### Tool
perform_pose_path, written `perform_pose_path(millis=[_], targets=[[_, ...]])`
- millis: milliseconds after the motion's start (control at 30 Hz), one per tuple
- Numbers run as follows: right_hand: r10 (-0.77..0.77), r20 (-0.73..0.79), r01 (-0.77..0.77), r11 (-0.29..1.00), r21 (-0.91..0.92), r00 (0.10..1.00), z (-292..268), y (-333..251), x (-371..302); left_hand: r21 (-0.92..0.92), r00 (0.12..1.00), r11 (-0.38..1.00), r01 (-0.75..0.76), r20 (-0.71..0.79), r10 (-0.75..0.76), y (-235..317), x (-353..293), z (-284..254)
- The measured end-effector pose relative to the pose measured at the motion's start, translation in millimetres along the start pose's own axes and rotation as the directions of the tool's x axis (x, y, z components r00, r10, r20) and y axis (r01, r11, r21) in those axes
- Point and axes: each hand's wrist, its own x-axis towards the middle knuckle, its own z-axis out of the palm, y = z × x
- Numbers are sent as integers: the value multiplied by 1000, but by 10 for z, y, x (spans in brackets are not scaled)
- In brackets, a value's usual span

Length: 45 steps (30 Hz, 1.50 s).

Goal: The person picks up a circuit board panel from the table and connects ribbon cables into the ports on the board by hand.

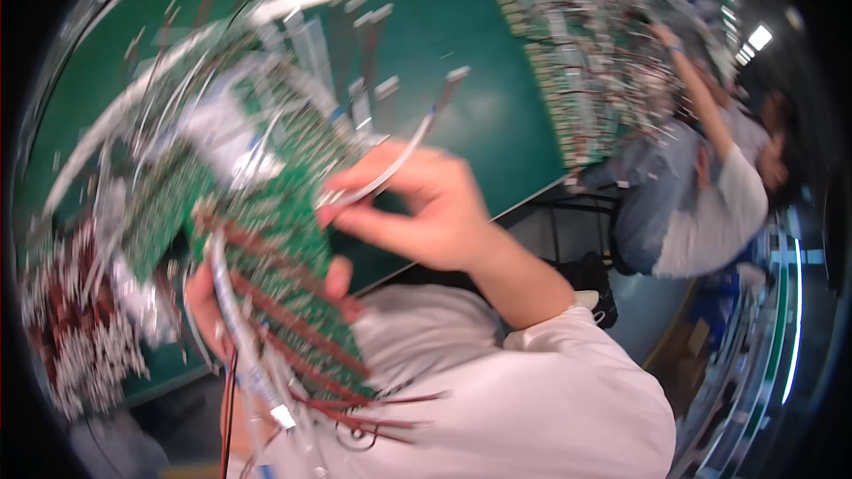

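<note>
My left hand (204,303) grips a long green circuit board (293,239) from beneath, with fingertips showing at its right edge. Brown and white wires run along this board and hang off its lower end toward my shirt. My right hand (439,208) pinches a white cable (404,160) between thumb and fingers, beside the board's right edge. The cable curves up and right, ending in a small pale connector (457,75). Motion blur hides whether its near end is joined to the board.
Other wired boards (169,204) lie at the left on a green table (426,35), above a bundle of brown wires with white connectors (84,328). Rows of wired boards (568,71) stand at the far right. Beyond them a person (710,195) reaches across the table.
</note>
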Motion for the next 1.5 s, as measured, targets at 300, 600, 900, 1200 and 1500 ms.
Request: perform_pose_path(millis=[300, 600, 900, 1200, 1500], targets=[[-116, 165, 147, 971, -189, 979, -198, -173, 5, 210, 993, 975, 78, -107, -56, -74, -59, 165], [-112, 271, 170, 965, -201, 956, -238, -173, 87, 215, 980, 976, -27, -188, 68, -72, -78, 151], [106, -72, -113, 989, -96, 992, -67, -271, -19, 246, 1000, 969, 2, 27, -9, 56, 47, 57], [-125, -2, 121, 968, -218, 992, 479, -321, -37, 142, 979, 989, -31, 202, 2, 135, -88, -3], [-187, 5, 183, 958, -220, 982, 595, -308, 7, 276, 970, 930, -244, 81, 230, 141, -127, -93]])
